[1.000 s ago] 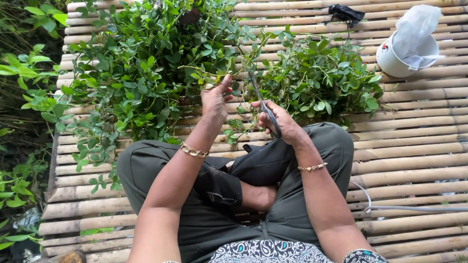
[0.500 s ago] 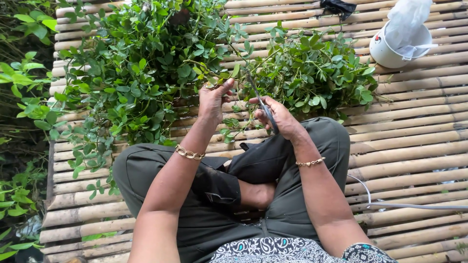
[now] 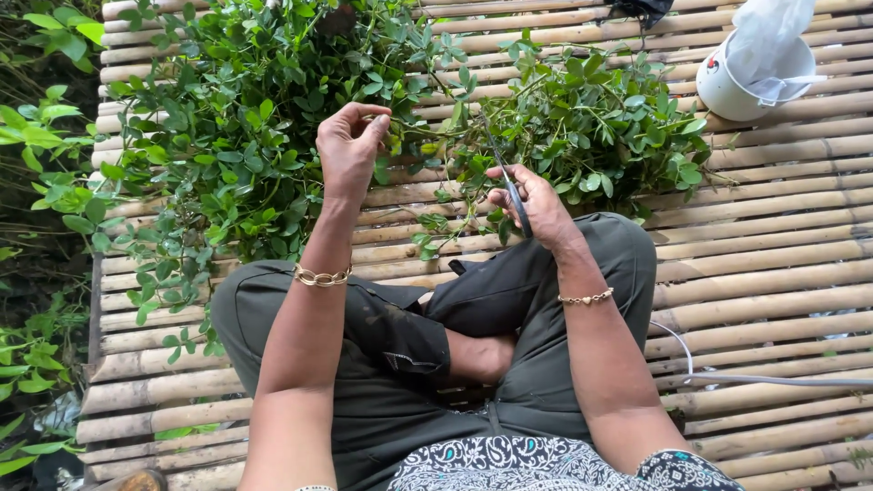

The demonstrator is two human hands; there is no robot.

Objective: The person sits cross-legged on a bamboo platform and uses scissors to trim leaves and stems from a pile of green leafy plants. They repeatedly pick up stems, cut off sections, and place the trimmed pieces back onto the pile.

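I sit cross-legged on a bamboo platform [image 3: 773, 264]. My left hand [image 3: 347, 150] is raised over a big heap of green leafy stems [image 3: 245, 127], its fingertips pinching a thin leafy stem [image 3: 427, 145] that runs to the right. My right hand [image 3: 536, 205] grips dark scissors [image 3: 509, 186], whose blades point up and away toward that stem. A smaller pile of leafy cuttings [image 3: 600, 127] lies just beyond my right hand. Both wrists wear gold chain bracelets.
A white bucket [image 3: 741, 86] holding a clear plastic bag stands at the far right. A black cloth [image 3: 641, 9] lies at the far edge. A white cable [image 3: 755, 380] crosses the slats by my right knee. Garden plants [image 3: 36, 145] edge the platform's left side.
My left hand has lifted and moved left, up toward the big heap, drawing the stem along. My right hand with the scissors has shifted slightly right.
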